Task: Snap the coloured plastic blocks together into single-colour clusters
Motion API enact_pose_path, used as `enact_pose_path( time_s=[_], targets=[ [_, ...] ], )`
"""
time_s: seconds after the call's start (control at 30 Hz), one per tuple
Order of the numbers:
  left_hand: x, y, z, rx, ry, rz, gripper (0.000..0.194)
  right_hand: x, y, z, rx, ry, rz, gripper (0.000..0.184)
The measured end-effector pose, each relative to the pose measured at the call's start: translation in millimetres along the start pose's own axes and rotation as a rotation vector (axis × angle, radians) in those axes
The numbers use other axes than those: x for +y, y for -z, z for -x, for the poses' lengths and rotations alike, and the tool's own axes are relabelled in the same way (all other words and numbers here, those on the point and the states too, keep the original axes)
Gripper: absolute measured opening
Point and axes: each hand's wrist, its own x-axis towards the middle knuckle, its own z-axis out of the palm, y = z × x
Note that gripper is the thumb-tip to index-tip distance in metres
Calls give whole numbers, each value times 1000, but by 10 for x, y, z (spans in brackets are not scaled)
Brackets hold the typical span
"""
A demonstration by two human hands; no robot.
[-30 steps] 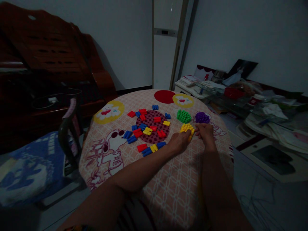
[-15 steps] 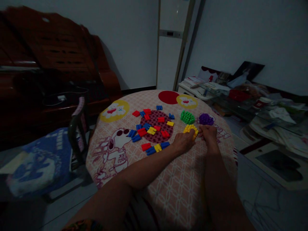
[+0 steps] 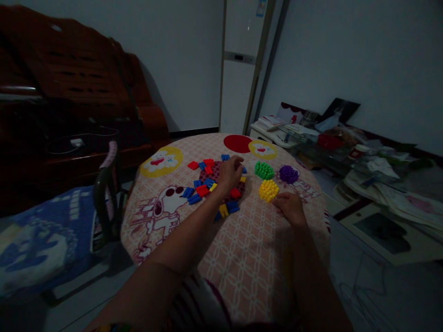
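My left hand (image 3: 231, 175) is over the scattered toy building pieces, its fingers bent and seemingly apart, with nothing visible in them. Beneath and around it lie several red pieces (image 3: 202, 190), blue pieces (image 3: 194, 198) and yellow pieces (image 3: 224, 210); the hand and forearm hide some. My right hand (image 3: 291, 206) pinches the lower right edge of a round yellow cluster of knobs (image 3: 268, 190), which faces me. Just behind that cluster sit a green knobbed cluster (image 3: 264, 170) and a purple one (image 3: 289, 174).
Everything lies on a round table with a patterned cloth (image 3: 249, 244). A chair with a blue cover (image 3: 65, 221) stands left, a wooden bench (image 3: 72, 87) behind it. On the right is a cluttered glass-topped table (image 3: 318, 150) with papers and bags.
My left hand has let go of the yellow cluster and moved left and away over the loose pieces. My right hand has come to the cluster's edge. The view has shifted slightly.
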Motion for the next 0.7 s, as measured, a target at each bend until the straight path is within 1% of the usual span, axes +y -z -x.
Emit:
enact_pose_path(
  time_s=[0.03,0.13,0.2,0.27,0.33,0.43,0.47,0.53,0.6,0.67,0.7],
  targets=[
    [20,96,-45,29,5,-4,27,10,-32,13,4,46,89,31],
    [45,358,-124,88,9,-49,26,27,-117,17,92,217,367,29],
    [18,503,-118,109,10,-82,26,30,-153,17,133,281,491,28],
    [-49,621,-71,130,26,-114,27,39,-175,16,154,298,541,28],
    [-148,710,10,163,67,-150,29,60,-187,4,182,300,538,29],
    [-311,772,176,178,138,-215,30,117,-197,-39,210,298,488,33],
    [-358,770,236,159,156,-246,30,141,-199,-57,218,304,465,35],
    [-429,736,354,68,184,-328,31,190,-201,-89,242,314,407,38],
    [-471,678,455,-83,189,-426,33,239,-202,-111,265,299,322,39],
    [-495,625,529,-244,157,-518,36,281,-199,-121,284,262,213,41],
    [-506,606,553,-306,132,-552,36,299,-196,-122,297,245,158,41]
  ],
)
